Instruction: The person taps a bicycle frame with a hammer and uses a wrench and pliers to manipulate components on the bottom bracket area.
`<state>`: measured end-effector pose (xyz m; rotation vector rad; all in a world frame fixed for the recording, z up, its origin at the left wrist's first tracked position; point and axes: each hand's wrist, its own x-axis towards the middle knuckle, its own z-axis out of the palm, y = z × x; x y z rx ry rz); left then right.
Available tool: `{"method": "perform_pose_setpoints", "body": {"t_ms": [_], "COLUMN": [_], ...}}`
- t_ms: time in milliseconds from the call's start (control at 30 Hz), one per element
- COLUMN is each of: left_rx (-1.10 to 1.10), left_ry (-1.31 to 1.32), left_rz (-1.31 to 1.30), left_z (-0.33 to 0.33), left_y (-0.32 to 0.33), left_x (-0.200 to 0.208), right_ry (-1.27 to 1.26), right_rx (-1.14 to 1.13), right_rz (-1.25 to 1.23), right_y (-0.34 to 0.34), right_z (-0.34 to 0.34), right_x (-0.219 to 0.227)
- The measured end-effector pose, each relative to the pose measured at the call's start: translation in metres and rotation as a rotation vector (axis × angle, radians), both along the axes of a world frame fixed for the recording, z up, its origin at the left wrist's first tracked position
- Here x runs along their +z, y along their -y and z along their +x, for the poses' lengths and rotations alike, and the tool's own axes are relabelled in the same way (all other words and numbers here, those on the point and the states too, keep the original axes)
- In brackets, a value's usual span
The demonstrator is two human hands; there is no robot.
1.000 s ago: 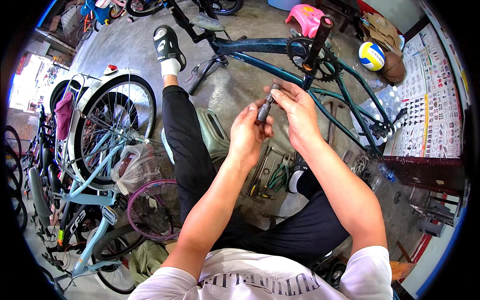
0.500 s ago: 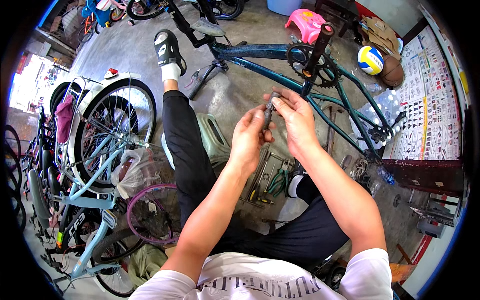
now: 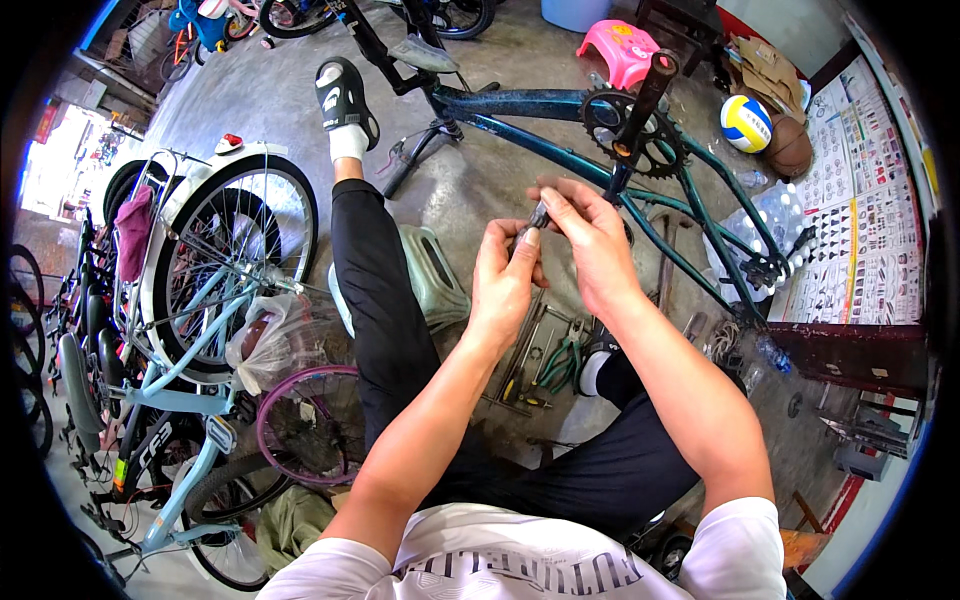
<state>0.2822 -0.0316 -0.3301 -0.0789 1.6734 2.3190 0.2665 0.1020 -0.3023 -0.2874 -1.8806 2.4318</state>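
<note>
Gripping a short, dark metal cylindrical part (image 3: 537, 217) at both ends, on the near side of the teal bicycle frame (image 3: 520, 102). Pressing the thumb of the left hand (image 3: 505, 282) onto the lower end, with its fingers curled around behind. Pinching the upper end between the thumb and bent fingers of the right hand (image 3: 597, 248), closer to the frame than the left. Hiding much of the part under both grips (cannot tell its exact kind).

Seeing, on the floor nearside of the frame, green-handled pliers (image 3: 564, 362) among other tools, and a pale green plastic stool (image 3: 440, 280). Holding one foot out just left of the frame's front end, in a black sandal (image 3: 343, 97). Seeing, on the frame itself, a black chainring (image 3: 668, 140) and a dark crank arm (image 3: 645, 105). Beyond the frame, noting a pink plastic stool (image 3: 618, 52); to its right, a volleyball (image 3: 746, 123) beside a brown basketball (image 3: 790, 148); well left of it, a light blue bicycle (image 3: 190, 402) and a purple-rimmed wheel (image 3: 262, 425).
</note>
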Motion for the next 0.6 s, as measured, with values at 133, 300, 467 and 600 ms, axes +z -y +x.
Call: {"method": "perform_pose_setpoints", "body": {"t_ms": [133, 300, 467, 600], "left_rx": [0.064, 0.009, -0.016, -0.02], "left_ry": [-0.327, -0.32, -0.328, -0.325], "left_rz": [-0.4, -0.456, -0.481, -0.457], "left_z": [0.007, 0.009, 0.015, 0.018], "left_y": [0.006, 0.02, 0.026, 0.027], "left_x": [0.008, 0.012, 0.018, 0.012], "right_ry": [0.045, -0.299, 0.116, -0.326], "right_rx": [0.167, 0.21, 0.579, 0.359], "right_rz": [0.432, 0.55, 0.608, 0.486], "right_y": [-0.01, -0.016, -0.035, -0.026], "right_z": [-0.006, -0.002, -0.012, 0.001], "right_x": [0.015, 0.022, 0.035, 0.03]}}
